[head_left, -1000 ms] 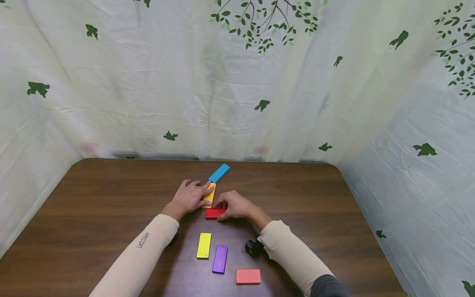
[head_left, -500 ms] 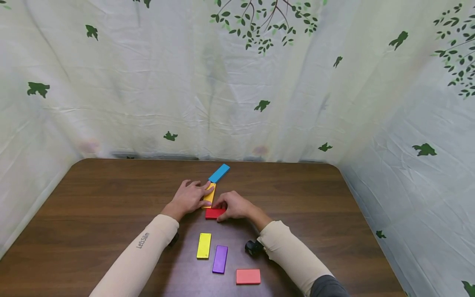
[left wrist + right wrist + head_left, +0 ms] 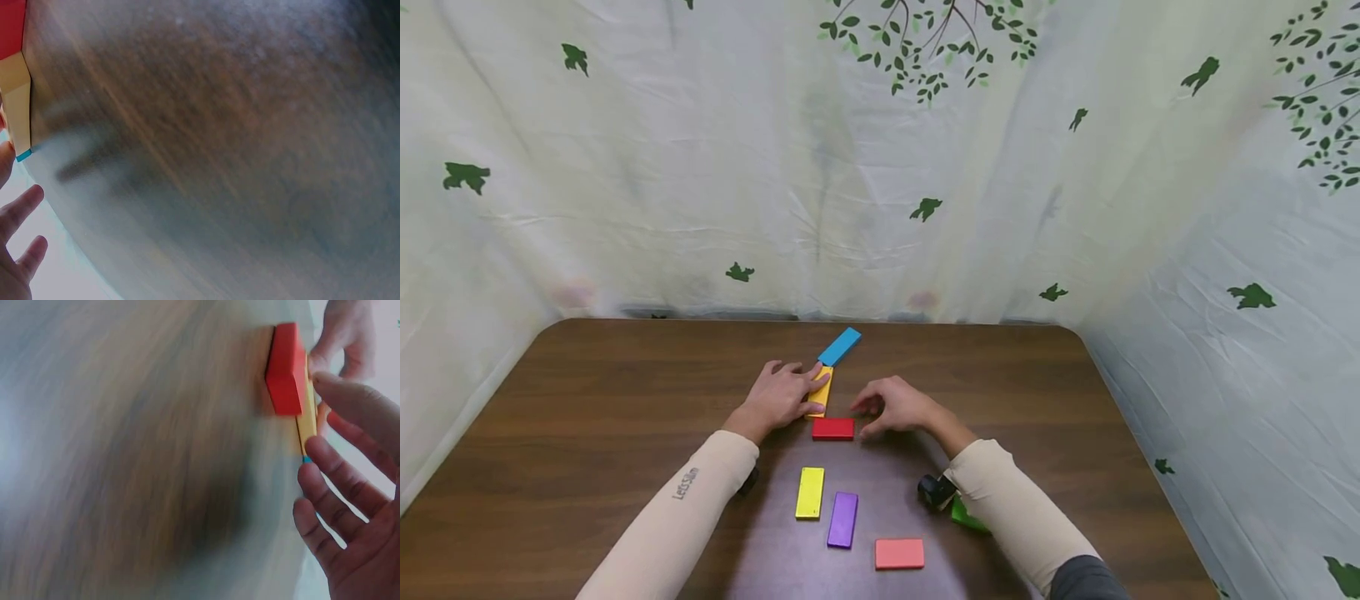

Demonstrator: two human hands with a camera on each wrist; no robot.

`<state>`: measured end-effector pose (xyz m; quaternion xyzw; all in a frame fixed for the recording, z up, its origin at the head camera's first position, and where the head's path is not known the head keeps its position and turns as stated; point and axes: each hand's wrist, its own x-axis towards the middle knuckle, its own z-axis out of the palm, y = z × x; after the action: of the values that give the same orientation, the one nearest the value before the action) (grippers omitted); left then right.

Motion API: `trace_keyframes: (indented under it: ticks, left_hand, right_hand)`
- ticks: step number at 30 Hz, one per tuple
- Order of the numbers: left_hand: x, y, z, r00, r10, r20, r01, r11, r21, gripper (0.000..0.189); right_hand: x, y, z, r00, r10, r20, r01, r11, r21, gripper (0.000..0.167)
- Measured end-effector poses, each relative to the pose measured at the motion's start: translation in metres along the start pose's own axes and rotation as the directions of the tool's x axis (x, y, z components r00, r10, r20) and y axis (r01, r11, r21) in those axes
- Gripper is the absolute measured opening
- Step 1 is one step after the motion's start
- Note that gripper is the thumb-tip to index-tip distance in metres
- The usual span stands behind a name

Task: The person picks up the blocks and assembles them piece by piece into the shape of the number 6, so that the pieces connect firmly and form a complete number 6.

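My left hand [image 3: 778, 393] rests on an orange block [image 3: 822, 392], its thumb and fingers reaching over the top from the left. Two of its fingers stand spread in the left wrist view. A blue block [image 3: 839, 346] lies at an angle off the orange block's far end. Across the near end sits a red block [image 3: 832, 429], also seen in the right wrist view [image 3: 289, 372]. Just right of the red block is my right hand [image 3: 898, 406], thumb and fingers apart with nothing between them.
Nearer the front of the brown table [image 3: 625, 400] lie a yellow block [image 3: 809, 493], a purple block [image 3: 842, 521] and a coral block [image 3: 899, 554]. A green block [image 3: 967, 517] is partly hidden under my right sleeve. A printed curtain [image 3: 865, 167] hangs behind the table.
My right hand has let go of the red block and moved a little to the right. The green block has come into sight by the right sleeve. The left hand stays on the orange block.
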<state>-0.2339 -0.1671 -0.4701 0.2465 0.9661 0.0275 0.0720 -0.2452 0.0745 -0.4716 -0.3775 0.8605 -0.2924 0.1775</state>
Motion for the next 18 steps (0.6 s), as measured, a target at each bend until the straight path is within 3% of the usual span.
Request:
trace_keyframes:
  ticks: [9, 18]
  left_hand:
    - [0.002, 0.000, 0.002, 1.000, 0.006, -0.004, -0.006, 1.000, -0.005, 0.062]
    - [0.001, 0.000, 0.000, 1.000, 0.018, -0.007, -0.018, 1.000, 0.004, 0.061]
  right_hand:
    - [-0.040, 0.019, -0.021, 0.998, -0.022, 0.054, 0.021, 1.000, 0.008, 0.038]
    - [-0.078, 0.027, -0.025, 0.982, -0.129, 0.137, 0.117, 0.988, 0.098, 0.035]
